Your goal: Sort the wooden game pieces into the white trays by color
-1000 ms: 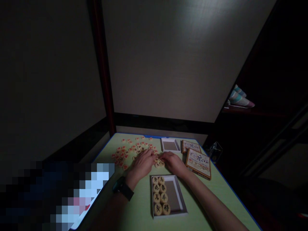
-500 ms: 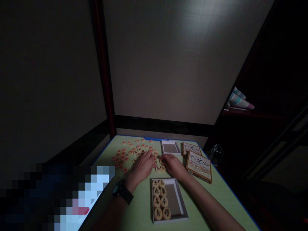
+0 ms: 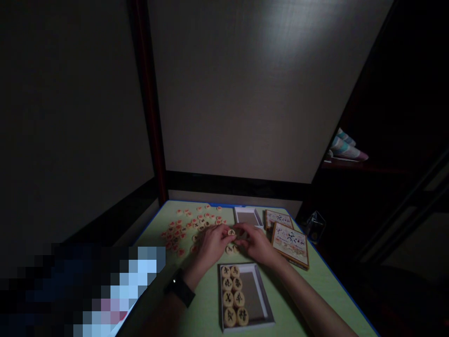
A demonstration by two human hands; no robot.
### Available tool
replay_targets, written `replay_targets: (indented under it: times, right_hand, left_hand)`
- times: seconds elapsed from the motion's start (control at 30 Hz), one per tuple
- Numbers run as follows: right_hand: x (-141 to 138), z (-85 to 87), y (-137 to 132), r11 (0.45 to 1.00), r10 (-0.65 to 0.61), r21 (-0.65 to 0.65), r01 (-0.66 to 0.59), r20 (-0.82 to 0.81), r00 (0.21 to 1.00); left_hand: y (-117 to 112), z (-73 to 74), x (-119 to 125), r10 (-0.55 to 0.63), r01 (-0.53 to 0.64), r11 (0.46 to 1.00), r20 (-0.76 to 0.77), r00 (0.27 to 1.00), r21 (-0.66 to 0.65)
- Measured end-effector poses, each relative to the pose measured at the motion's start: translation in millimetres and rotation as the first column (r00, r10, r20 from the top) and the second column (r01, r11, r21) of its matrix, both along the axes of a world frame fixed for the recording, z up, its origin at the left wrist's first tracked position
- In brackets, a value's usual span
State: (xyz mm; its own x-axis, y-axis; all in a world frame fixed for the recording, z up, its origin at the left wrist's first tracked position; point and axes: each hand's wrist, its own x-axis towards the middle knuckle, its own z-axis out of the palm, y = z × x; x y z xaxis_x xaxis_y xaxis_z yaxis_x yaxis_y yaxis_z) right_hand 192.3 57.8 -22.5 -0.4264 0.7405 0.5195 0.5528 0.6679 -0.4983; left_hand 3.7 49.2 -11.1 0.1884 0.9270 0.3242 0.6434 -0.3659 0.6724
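Note:
A round wooden Chinese chess piece (image 3: 231, 232) with a black character is held up between my two hands. My left hand (image 3: 214, 241), with a dark watch on its wrist, pinches it from the left. My right hand (image 3: 254, 241) curls around its right side with the fingertips against it; whether more pieces sit beneath is hidden. Just below, two black-marked pieces (image 3: 229, 249) rest on the table. Nearer me stands an open box tray (image 3: 264, 299) with several black pieces (image 3: 239, 298) in two columns along its left side.
Red-marked pieces (image 3: 180, 252) lie scattered over the table's left and back, a few black ones among them. An open tray (image 3: 259, 216) stands at the back. Two printed box lids (image 3: 291, 243) overlap at the right. The green table (image 3: 196, 299) has a blue edge.
My hands have lifted a black-marked piece from the group and hold it between them. The right hand's fingers have turned toward the left hand. The tray's pieces stay put.

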Motion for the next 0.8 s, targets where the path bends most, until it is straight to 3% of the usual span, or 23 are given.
replay_targets:
  times: [0.17, 0.23, 0.33, 0.47, 0.57, 0.7, 0.8]
  right_hand:
    - [-9.8, 3.2, -7.4, 0.983, 0.084, 0.161, -0.083, 0.003, 0.996]
    - [-11.8, 3.8, -9.3, 0.979, 0.075, 0.187, -0.081, 0.04, 0.996]
    - [-11.8, 3.5, -9.2, 0.989, 0.021, 0.143, -0.03, 0.065, 0.998]
    - [-8.5, -0.9, -2.0, 0.989, -0.124, -0.07, 0.127, 0.042, 0.991]
    - [-7.2, -5.5, 4.9, 0.957, -0.187, -0.221, 0.187, 0.024, 0.982]
    - [-9.9, -10.8, 10.7, 0.939, -0.241, -0.255, 0.232, -0.007, 0.97]
    - [-13.5, -16.0, 13.8, 0.937, -0.236, -0.268, 0.222, -0.022, 0.972]
  left_hand:
    - [8.6, -9.1, 9.2, 0.001, 0.09, 0.974, 0.403, 0.915, -0.208]
    - [12.2, -15.3, 10.3, -0.004, 0.132, 0.964, 0.479, 0.878, -0.232]
    - [15.5, -21.1, 8.4, -0.019, 0.14, 0.966, 0.479, 0.878, -0.218]
    - [18.2, -12.8, -1.7, 0.099, -0.053, 0.991, 0.402, 0.91, -0.125]
    - [21.8, 3.3, -17.6, 0.237, -0.247, 0.968, 0.42, 0.876, -0.032]
    - [27.0, 23.1, -44.5, 0.364, -0.43, 0.903, 0.51, 0.78, 0.014]
    - [28.1, 29.5, -56.0, 0.448, -0.532, 0.847, 0.526, 0.723, 0.009]
